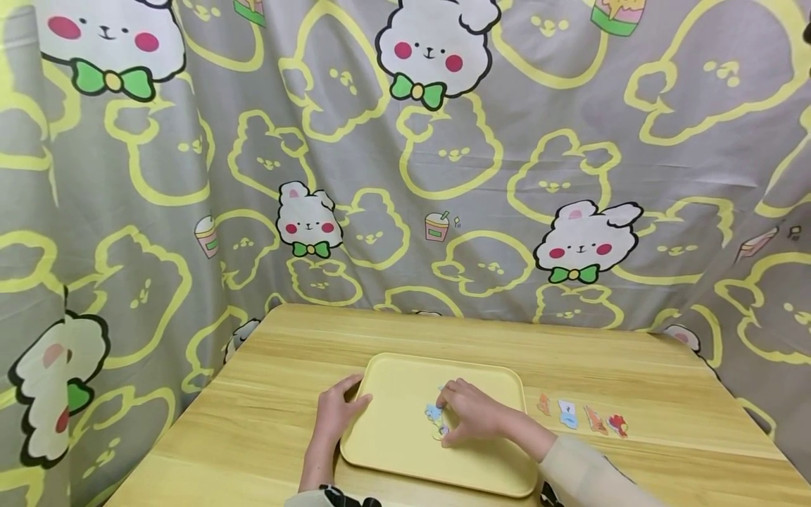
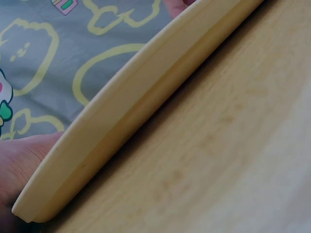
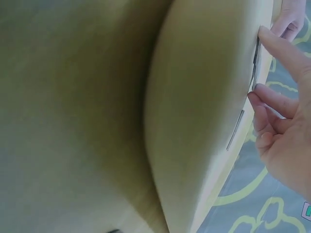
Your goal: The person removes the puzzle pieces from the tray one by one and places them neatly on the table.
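Pieces (image 1: pixel 434 412) lie on the tray (image 1: pixel 393 417), lower centre; the right hand (image 1: pixel 472 410) holds them at opposite edges with half-spread fingers. Work looks part done: four spares (image 1: pixel 568 414) lie on the worktop (image 1: pixel 684 394), lower right. The left hand (image 1: pixel 334 415) pinches the tray's rim.

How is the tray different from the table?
The tray is smaller, and the table is bigger and stretches out past it. The tray is plain pale yellow, but the table has streaky wood grain. The tray's edge stands up all around, while the table's top is flat. Both look yellowish, and both have colourful pieces lying on them.
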The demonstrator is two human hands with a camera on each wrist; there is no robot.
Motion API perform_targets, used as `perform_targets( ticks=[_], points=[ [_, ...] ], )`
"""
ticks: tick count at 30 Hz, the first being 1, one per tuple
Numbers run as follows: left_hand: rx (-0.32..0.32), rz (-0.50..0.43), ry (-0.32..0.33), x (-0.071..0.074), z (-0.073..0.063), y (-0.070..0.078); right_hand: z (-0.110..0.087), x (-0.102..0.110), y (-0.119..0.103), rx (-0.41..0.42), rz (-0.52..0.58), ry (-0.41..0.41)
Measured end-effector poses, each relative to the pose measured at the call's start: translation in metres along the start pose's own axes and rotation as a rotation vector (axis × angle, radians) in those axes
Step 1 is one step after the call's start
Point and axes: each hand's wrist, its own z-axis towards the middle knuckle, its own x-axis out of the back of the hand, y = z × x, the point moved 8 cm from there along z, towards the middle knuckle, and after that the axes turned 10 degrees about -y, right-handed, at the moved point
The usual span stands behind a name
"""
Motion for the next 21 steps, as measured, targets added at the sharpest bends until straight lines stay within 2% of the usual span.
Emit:
perform_targets(
  ticks=[8, 21],
  points=[
    [0.016, 0.013, 0.006, 0.0, 0.0, 0.0, -0.005, 0.001, -0.001, 0.027, 0.057, 0.038],
    [0.022, 0.014, 0.008, 0.0, 0.001, 0.0, -0.014, 0.007, 0.003, 0.097, 0.389, 0.127]
  ],
)
